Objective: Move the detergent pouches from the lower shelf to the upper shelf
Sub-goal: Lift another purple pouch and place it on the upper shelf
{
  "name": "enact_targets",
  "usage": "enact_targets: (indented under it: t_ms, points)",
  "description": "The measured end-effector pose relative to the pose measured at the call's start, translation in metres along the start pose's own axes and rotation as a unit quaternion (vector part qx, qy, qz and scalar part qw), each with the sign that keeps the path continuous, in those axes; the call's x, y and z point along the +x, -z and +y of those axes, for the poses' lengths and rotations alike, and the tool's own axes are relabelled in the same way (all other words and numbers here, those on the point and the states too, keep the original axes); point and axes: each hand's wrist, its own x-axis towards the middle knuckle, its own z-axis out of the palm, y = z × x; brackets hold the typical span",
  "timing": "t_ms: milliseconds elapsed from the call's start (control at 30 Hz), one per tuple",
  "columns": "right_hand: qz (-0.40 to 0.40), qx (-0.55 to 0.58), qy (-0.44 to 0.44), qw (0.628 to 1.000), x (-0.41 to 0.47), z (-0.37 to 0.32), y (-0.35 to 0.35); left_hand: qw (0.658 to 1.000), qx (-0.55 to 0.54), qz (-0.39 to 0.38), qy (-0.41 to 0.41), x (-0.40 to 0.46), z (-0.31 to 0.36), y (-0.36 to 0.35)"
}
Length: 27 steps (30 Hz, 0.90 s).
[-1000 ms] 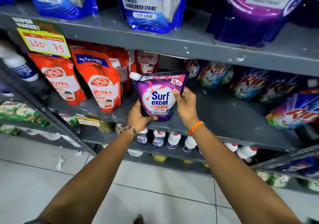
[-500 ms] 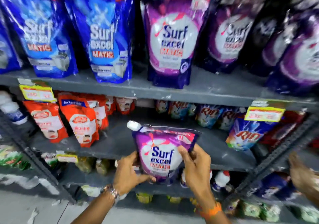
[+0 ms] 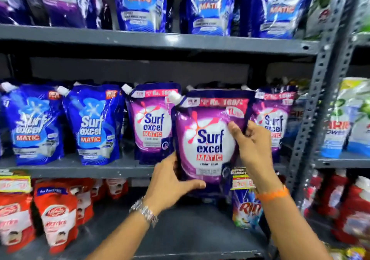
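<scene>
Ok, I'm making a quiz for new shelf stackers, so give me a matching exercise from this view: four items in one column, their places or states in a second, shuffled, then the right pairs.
Items
1. purple Surf Excel Matic plastic pouch
2. blue Surf Excel Matic plastic pouch
3. red Lifebuoy plastic pouch
4. orange wristband

Places or states
A. standing on the lowest shelf, at left
B. held in both hands
C. on the right wrist
D. standing on the middle shelf, left of the purple ones

Pairs: 1-B, 2-D, 3-A, 4-C

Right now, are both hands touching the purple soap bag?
Touching. The head view shows the left hand cupping the purple pouch at its bottom corner, the right hand gripping its right edge.
</scene>
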Motion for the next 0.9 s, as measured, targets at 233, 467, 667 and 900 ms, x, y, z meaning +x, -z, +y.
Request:
enact_targets:
  t_ms: [233, 467, 667, 900]
  points:
    - [0.034, -0.086, -0.007, 0.996, 0.104, 0.025, 0.026, 0.999, 0.050, 0.013, 0.010, 0.103, 0.018, -0.033]
    - [0.009, -0.133, -0.043, 0.990, 0.120, 0.046, 0.029, 0.994, 0.071, 0.039, 0.073, 0.123, 0.008, -0.053]
    - [-0.038, -0.070, -0.072, 0.994, 0.117, 0.064, 0.030, 0.990, 0.090, 0.005, 0.105, 0.120, 0.006, -0.061]
    - [-0.035, -0.044, -0.135, 0.989, 0.108, 0.054, 0.033, 0.985, 0.125, -0.005, 0.119, 0.113, 0.017, -0.067]
